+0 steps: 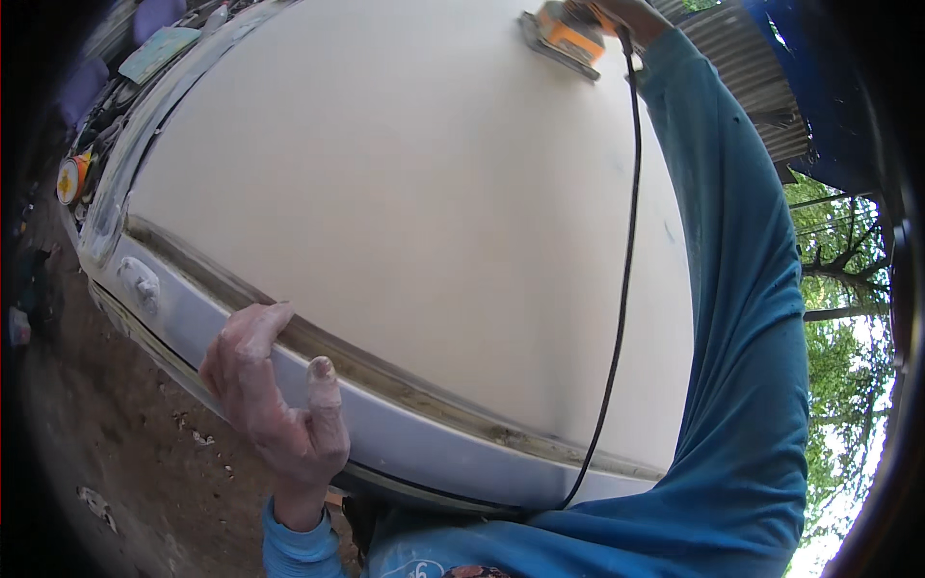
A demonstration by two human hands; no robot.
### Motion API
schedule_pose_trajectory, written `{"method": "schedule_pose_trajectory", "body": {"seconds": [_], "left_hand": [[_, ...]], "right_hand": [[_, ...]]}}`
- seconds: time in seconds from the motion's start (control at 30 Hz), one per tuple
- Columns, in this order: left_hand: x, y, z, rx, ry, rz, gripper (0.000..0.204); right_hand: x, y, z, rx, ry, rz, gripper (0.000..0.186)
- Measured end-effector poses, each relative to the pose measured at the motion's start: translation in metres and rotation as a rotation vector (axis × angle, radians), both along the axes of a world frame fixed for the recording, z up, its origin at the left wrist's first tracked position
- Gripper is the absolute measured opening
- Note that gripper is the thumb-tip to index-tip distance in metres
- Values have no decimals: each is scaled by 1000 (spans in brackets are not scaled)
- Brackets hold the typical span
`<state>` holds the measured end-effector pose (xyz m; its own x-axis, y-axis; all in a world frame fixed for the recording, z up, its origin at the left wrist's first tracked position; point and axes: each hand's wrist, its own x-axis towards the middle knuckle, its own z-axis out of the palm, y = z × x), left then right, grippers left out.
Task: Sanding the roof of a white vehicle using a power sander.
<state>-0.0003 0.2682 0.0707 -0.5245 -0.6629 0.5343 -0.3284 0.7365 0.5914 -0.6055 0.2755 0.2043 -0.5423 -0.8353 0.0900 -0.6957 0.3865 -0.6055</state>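
Note:
A broad, pale cream vehicle roof panel [414, 222] fills the middle of the view. At its far right, my right hand [631, 14] is closed on an orange power sander [570, 40], whose dark pad lies flat on the panel. Part of that hand is cut off by the top edge. A black cord [624, 279] hangs from the sander and runs down across the panel toward my body. My left hand [279, 385], whitened with dust, grips the near edge rail [405, 414]. Its fingers are curled and its thumb stands apart, by a brown-stained groove [376, 371].
Beyond the left corner are an orange and yellow tin [72, 179], a light green flat item [159, 53] and purple objects [82, 91]. Bare brown ground [145, 433] lies at lower left. Corrugated sheeting [747, 77] and trees [848, 289] stand at right.

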Motion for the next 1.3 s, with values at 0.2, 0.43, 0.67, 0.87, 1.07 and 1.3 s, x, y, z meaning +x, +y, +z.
{"method": "schedule_pose_trajectory", "body": {"seconds": [0.2,0.43,0.67,0.87,1.07,1.3], "left_hand": [[3,3,-5,70,22,-2,40],[6,-1,-10,148,35,12,44],[23,-16,-26,220,36,-11,43],[27,-48,-25,275,44,55,49],[18,-54,-6,455,92,59,53],[28,-66,-15,332,28,54,52]], "right_hand": [[10,-3,1,-43,-156,51,31],[-30,85,22,-86,-227,-75,25],[-60,193,29,-136,-258,-226,19],[-70,259,27,-195,-262,-385,13],[-84,328,28,-271,-310,-499,15],[-90,421,26,-223,-273,-470,14]]}}
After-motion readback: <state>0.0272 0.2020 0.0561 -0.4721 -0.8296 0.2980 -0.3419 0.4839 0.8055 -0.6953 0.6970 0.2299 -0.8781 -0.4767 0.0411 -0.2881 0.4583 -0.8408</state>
